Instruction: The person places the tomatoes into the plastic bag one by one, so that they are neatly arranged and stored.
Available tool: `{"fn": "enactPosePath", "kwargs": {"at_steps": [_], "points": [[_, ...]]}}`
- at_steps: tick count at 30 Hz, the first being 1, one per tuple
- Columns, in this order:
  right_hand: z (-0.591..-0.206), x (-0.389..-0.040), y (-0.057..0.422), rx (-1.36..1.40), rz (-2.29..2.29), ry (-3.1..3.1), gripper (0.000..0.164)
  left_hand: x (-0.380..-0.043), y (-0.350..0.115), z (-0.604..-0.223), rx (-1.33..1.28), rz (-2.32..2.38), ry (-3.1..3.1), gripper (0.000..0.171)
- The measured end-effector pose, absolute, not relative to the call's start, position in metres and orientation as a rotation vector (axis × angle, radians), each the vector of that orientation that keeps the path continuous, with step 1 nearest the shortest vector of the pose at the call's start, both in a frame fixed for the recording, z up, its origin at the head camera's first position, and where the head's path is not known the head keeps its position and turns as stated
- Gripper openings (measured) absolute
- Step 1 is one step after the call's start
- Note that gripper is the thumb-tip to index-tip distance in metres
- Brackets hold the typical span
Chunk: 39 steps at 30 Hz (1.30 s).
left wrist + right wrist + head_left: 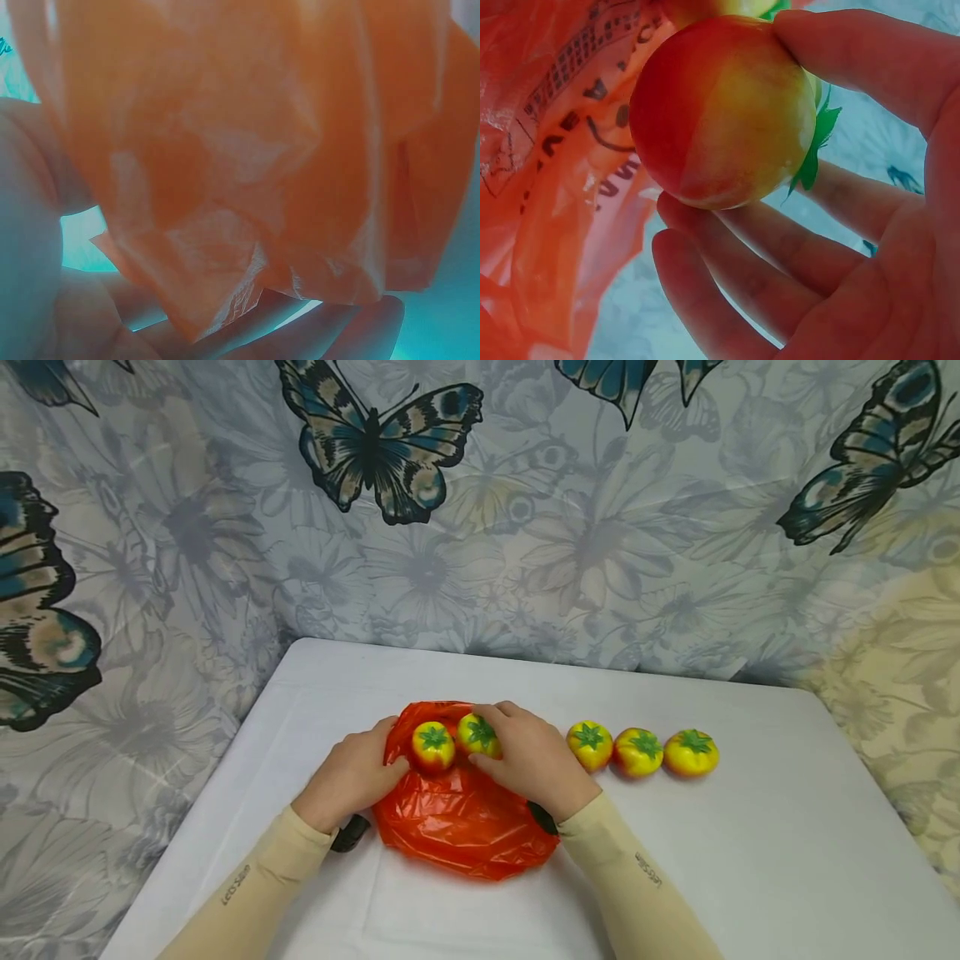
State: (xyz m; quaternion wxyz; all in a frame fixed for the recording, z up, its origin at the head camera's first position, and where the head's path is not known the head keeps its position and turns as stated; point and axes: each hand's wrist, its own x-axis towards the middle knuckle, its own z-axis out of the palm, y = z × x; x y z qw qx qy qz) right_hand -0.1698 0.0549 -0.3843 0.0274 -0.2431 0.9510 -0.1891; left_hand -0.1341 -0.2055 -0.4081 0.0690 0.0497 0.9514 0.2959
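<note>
An orange-red plastic bag point(457, 827) lies crumpled on the white table with its mouth spread at the far side. My left hand point(362, 772) grips the bag's left edge, the film point(232, 142) passing between thumb and fingers in the left wrist view. My right hand point(534, 758) pinches a red-and-yellow tomato-like fruit point(720, 112) by thumb and fingertips, over the bag's mouth. Beside it, a similar fruit point(432, 747) with a green star-shaped top sits at the bag's opening. Dark printing shows on the bag point(555, 142) in the right wrist view.
Three more such fruits stand in a row right of my right hand: a near one point(589, 746), a middle one point(637, 753) and a far-right one point(691, 753). The white table point(750, 852) meets a butterfly-patterned cloth point(585, 543) at its back and sides.
</note>
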Motion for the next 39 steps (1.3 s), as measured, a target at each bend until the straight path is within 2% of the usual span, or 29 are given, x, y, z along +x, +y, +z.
{"fn": "enactPosePath", "kwargs": {"at_steps": [39], "points": [[-0.405, -0.176, 0.05, -0.74, -0.454, 2.935, 0.066, -0.135, -0.203, -0.408, 0.157, 0.852, 2.875, 0.061]]}}
